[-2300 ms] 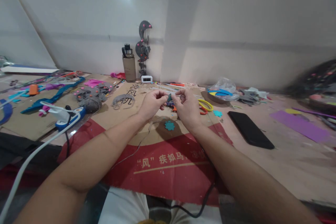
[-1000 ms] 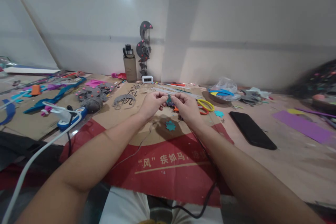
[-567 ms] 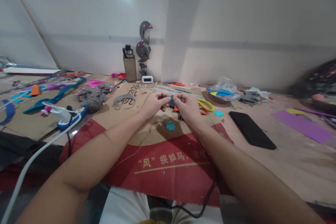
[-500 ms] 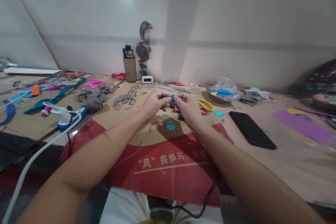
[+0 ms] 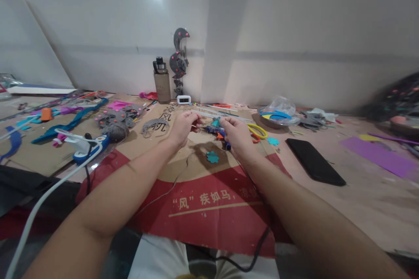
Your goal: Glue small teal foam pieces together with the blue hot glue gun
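Over the cardboard sheet (image 5: 203, 222), my right hand (image 5: 238, 137) pinches a small teal cutout (image 5: 216, 122) between thumb and fingertips. My left hand (image 5: 185, 130) is to its left, thumb and fingers closed together; whatever they pinch is too fine to make out. Below both hands lies a teal flower-shaped cutout (image 5: 212, 157). A thin grey thread (image 5: 178, 176) runs over the cardboard below my left hand; its upper end is hard to follow. Behind my right hand are yellow-handled scissors (image 5: 258, 130) and a dark blue tool (image 5: 214, 130), partly hidden.
A black phone (image 5: 314, 161) and another teal cutout (image 5: 273, 141) lie at right. A bowl (image 5: 278, 122) stands behind them. Further left are a power strip (image 5: 91, 150), its white cable (image 5: 42, 200) and grey yarn (image 5: 116, 130). A bottle (image 5: 162, 83) stands near the white panel.
My hands were together at the teal piece. Now the left hand has drawn away to the left and the piece stays in my right hand. The thread has shifted on the cardboard.
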The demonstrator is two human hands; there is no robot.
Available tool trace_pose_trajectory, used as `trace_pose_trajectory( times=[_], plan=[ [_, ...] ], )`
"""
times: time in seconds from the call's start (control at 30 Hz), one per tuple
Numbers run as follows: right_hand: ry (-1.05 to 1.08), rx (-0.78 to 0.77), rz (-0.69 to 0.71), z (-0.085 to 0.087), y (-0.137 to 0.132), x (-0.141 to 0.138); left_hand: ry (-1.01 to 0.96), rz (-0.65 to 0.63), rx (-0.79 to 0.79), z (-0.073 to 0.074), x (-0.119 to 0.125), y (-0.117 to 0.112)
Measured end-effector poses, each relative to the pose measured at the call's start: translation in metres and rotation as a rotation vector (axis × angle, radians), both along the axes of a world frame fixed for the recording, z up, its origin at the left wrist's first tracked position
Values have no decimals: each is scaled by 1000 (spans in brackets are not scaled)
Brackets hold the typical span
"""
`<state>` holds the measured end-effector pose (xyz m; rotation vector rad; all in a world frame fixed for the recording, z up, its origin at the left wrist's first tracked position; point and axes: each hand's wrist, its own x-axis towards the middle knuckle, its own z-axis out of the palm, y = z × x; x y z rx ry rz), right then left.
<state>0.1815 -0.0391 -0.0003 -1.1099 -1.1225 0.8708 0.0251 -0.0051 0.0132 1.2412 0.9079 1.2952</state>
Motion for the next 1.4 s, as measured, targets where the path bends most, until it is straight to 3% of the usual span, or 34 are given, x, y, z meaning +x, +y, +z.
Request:
trace_pose_trajectory(
  times=[0.23, 0.9, 1.17, 1.4],
  plan=[
    [103, -70, 45, 4, -1, -1, 9, 32, -2, -11, -5, 15],
    [37, -20, 48, -7, 6, 0, 276, 20, -7, -28, -5, 25],
    [-38, -26, 26, -5, 1, -2, 280, 128, 14, -22, -9, 22],
    [-36, -19, 27, -1, -1, -5, 167, 15, -1, -15, -13, 17]
  ],
)
